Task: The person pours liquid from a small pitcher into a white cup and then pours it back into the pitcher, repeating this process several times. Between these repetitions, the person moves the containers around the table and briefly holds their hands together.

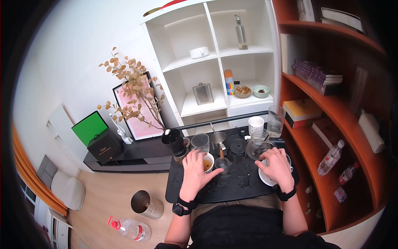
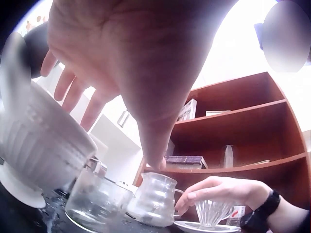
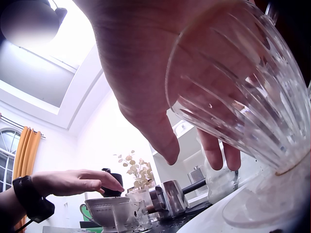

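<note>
My left hand [image 1: 193, 173] hovers with straight fingers beside and partly over a white cup [image 1: 208, 164] of amber liquid. In the left wrist view the cup [image 2: 43, 141] shows a ribbed wall, and the left palm is empty. My right hand [image 1: 277, 167] reaches over a white saucer [image 1: 265, 178] near the table's right side. A ribbed clear glass cup [image 3: 248, 92] stands on that saucer, right by the palm, its thumb and fingers loosely extended. Just ahead of the right fingers is a glass carafe [image 2: 154, 200]. A small glass cup [image 1: 223, 165] stands between the hands.
The black table [image 1: 232, 189] is wet in spots. Behind the hands stand a metal pot [image 1: 218, 137], a white cup [image 1: 256, 123], a tall glass [image 1: 275, 120] and a black grinder [image 1: 174, 141]. Shelves [image 1: 331, 103] rise at right; a bin [image 1: 146, 205] and bottle [image 1: 134, 230] are on the floor.
</note>
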